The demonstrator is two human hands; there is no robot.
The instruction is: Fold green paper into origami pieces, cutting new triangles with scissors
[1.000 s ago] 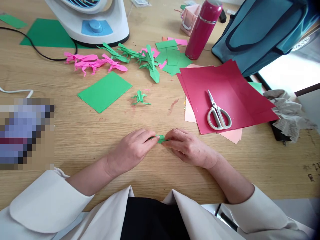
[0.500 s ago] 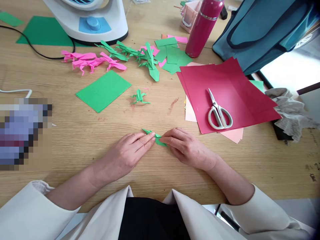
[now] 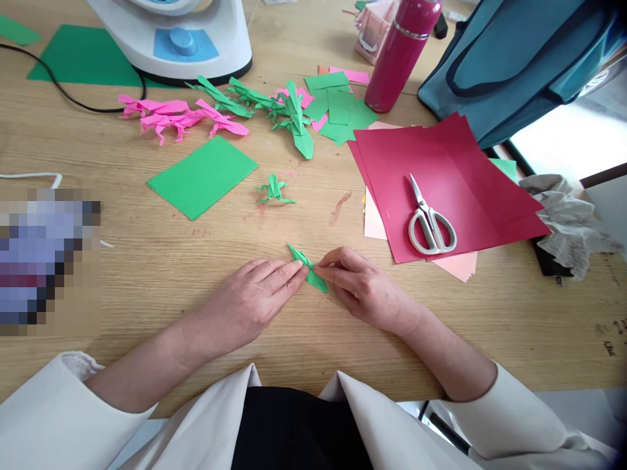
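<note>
A small folded green paper piece (image 3: 307, 267) lies on the wooden table (image 3: 147, 261) between my hands. My left hand (image 3: 255, 297) presses its fingertips on the piece's left side, fingers held together. From the right, my right hand (image 3: 365, 287) pinches the same piece with thumb and forefinger. A finished small green paper figure (image 3: 274, 189) sits just beyond. White-handled scissors (image 3: 428, 222) rest on a stack of dark red paper sheets (image 3: 441, 176) to the right.
A green sheet (image 3: 203, 175) lies left of centre. Pink paper figures (image 3: 176, 119) and green paper figures (image 3: 264, 108) lie at the back, before a white fan base (image 3: 181, 39). A magenta bottle (image 3: 399, 52), a blue bag (image 3: 514, 59) and crumpled paper (image 3: 568, 215) stand right.
The green piece has been unfolded longer and turned diagonal; a pointed end now sticks out above my left fingertips. Both hands stay on it in nearly the same place.
</note>
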